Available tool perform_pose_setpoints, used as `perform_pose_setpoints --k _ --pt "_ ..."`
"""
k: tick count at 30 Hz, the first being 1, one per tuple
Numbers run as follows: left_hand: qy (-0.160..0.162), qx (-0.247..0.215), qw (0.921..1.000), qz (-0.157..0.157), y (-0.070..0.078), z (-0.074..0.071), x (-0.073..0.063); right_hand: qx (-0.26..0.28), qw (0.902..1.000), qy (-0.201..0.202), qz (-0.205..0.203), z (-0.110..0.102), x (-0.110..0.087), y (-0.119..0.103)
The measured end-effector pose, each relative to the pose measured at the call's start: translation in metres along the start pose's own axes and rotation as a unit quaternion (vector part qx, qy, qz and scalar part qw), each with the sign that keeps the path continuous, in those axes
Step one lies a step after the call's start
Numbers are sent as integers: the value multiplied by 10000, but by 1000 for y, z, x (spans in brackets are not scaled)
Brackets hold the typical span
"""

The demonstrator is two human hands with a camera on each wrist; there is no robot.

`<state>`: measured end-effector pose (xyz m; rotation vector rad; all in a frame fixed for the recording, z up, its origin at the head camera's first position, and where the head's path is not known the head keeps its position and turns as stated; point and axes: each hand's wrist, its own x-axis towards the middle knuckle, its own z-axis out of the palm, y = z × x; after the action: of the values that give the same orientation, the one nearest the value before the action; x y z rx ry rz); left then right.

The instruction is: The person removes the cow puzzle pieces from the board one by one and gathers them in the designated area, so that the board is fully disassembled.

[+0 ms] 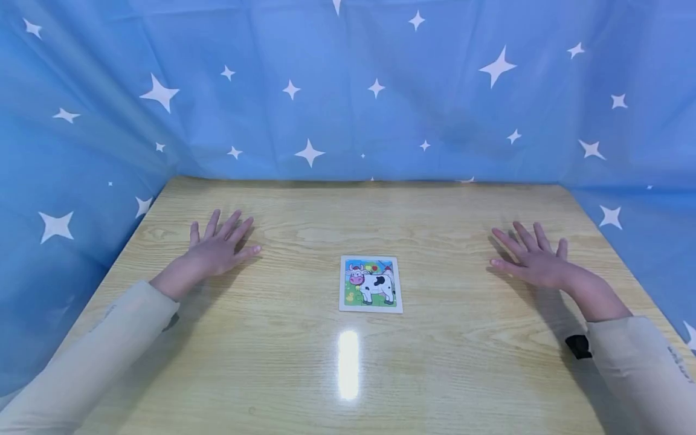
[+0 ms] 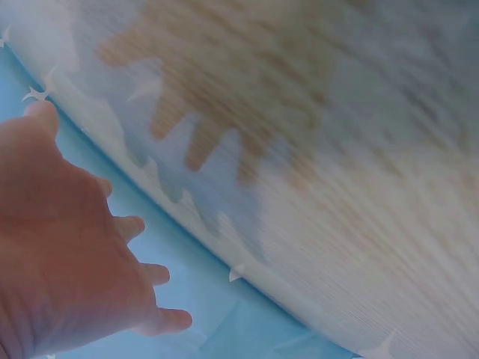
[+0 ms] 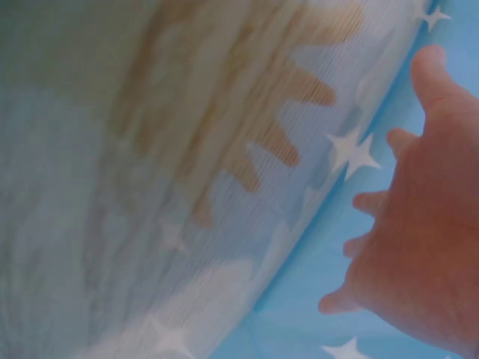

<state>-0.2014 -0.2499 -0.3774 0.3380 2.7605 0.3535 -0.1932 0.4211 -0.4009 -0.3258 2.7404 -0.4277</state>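
Note:
A small square puzzle (image 1: pixel 371 284) with a white border and a cartoon cow picture lies flat on the wooden table (image 1: pixel 304 362), near its middle. To the left of it, my left hand (image 1: pixel 220 251) is spread palm down over the table with nothing in it. My right hand (image 1: pixel 535 263) is spread the same way on the other side, also holding nothing. Both wrist views show the left hand (image 2: pixel 75 239) and the right hand (image 3: pixel 426 224) with fingers apart, their reflections on the glossy tabletop.
A blue curtain (image 1: pixel 348 54) with white stars hangs along the table's back edge and down both sides. A bright light reflection shows on the tabletop in front of the puzzle. A small black item (image 1: pixel 579 347) sits at the right sleeve cuff.

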Motion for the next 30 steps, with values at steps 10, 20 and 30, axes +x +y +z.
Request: perform_pose_setpoints --k 10,20,30 --pt "98 -156 9997 137 1 -1 2 57 9999 30 -109 3 0 -2" --pt "-4 -41 9997 252 22 4 -11 163 9994 -5 -298 12 -1 -13" --pt "-42 -299 9977 607 32 11 -11 167 9976 150 -651 14 -8 -42"
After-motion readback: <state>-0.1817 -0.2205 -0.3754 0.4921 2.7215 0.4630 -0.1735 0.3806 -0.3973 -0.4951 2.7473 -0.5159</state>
